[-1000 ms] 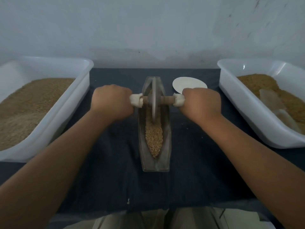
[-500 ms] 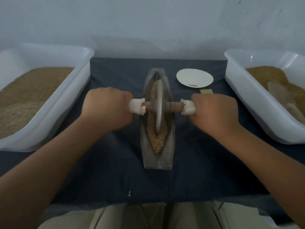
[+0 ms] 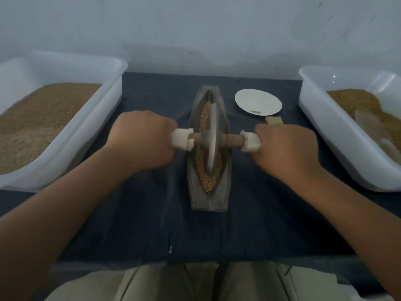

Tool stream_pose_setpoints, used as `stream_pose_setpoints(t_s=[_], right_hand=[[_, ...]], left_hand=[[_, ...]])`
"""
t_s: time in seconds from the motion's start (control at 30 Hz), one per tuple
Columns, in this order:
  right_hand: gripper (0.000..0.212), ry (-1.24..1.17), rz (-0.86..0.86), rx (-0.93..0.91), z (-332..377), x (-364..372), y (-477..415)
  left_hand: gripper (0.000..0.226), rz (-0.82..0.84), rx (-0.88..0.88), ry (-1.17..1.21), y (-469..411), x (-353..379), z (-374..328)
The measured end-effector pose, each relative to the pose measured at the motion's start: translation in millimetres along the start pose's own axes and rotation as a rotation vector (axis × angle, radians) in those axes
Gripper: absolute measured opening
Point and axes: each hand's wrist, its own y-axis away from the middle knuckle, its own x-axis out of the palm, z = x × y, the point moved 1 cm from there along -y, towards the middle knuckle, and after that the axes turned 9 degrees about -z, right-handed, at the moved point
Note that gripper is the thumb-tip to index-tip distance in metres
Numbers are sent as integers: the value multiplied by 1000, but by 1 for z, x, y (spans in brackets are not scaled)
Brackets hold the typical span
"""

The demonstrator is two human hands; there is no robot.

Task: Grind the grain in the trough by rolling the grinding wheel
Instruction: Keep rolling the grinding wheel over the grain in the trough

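Now, your left hand (image 3: 141, 140) and right hand (image 3: 286, 148) clench the grinding wheel's (image 3: 211, 137) handles; uneven pushing could tip the mid-bench trough (image 3: 209, 200).

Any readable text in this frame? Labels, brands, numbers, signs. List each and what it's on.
None: no words, labels, brands, numbers or signs can be read in the head view.
Left tub, right tub, trough, grinding wheel: plain, no markings visible.
White plate: one small brownish mark, not lettering.
Wall: dark flecks only, not writing.
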Motion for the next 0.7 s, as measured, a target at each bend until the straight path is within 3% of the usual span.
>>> stream_pose_setpoints(t_s=[0.07, 0.33, 0.47, 0.63, 0.7], right_hand=[[48, -19, -11, 6, 0, -5, 7], [49, -45, 47, 128, 0, 45, -64], [47, -39, 103, 107, 0, 33, -48], [46, -13, 13, -27, 3, -16, 6], [47, -23, 22, -16, 4, -20, 9]], left_hand=[[29, -39, 33, 4, 7, -2, 1], [21, 83, -105, -14, -80, 18, 7], [23, 103, -82, -25, -64, 10, 3], [32, -139, 27, 62, 24, -9, -1], [35, -140, 14, 87, 30, -6, 2]])
